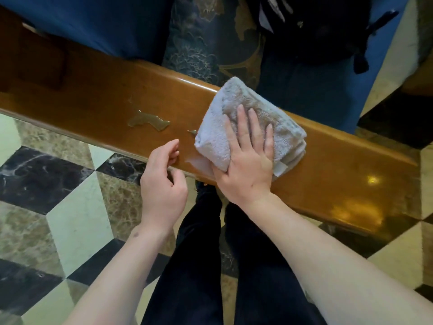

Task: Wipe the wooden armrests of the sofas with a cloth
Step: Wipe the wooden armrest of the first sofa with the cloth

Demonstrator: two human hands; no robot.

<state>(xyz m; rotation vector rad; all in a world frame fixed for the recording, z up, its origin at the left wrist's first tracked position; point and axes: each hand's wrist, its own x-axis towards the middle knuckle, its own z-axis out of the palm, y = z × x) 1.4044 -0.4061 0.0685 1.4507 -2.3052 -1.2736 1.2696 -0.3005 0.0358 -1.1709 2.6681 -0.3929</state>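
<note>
We seem to be in a formal sitting room or lobby-like lounge. Across the middle of the frame runs a broad polished wooden armrest (pixel 93 106), with blue upholstery (pixel 89 26) and a patterned cushion (pixel 206 43) along the top. The lower left shows a glossy marble floor (pixel 58 195) in a cube pattern.

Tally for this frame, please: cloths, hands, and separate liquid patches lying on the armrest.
Cloths: 1, the cloth under the right hand
Hands: 2, with the left hand
Liquid patches: 2, the puddle and the droplet on the armrest
Total: 5
</note>
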